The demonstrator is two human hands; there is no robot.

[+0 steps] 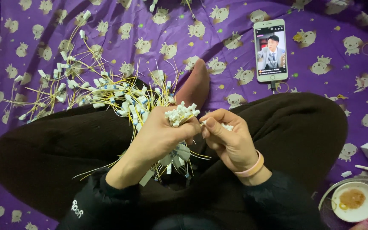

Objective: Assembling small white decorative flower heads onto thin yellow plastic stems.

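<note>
A bundle of white connectors [180,114] with thin yellow wires is gripped in the left hand [160,138], whose fingers are curled tightly round it; the connector heads stick up above the fist and the wire ends hang out below it, over the lap. The right hand [228,140] is held just right of the left, touching it at the fingertips. Its thumb and forefinger are pinched shut on a single small white connector [226,127], the other fingers being loosely bent. A pink band [252,167] is worn on the right wrist. Both hands are held above crossed legs in dark trousers [294,127], and a foot in a reddish sock [196,83] is seen just beyond the hands. A loose pile of wires [90,87] with white connectors is spread to the far left, partly on the left knee and partly on the purple cloth [320,34] printed with small cartoon animals. A white phone [271,50] with a lit screen is laid on the cloth at the far right. A white bowl [354,200] holding a brownish residue is seen at the near right corner.
</note>
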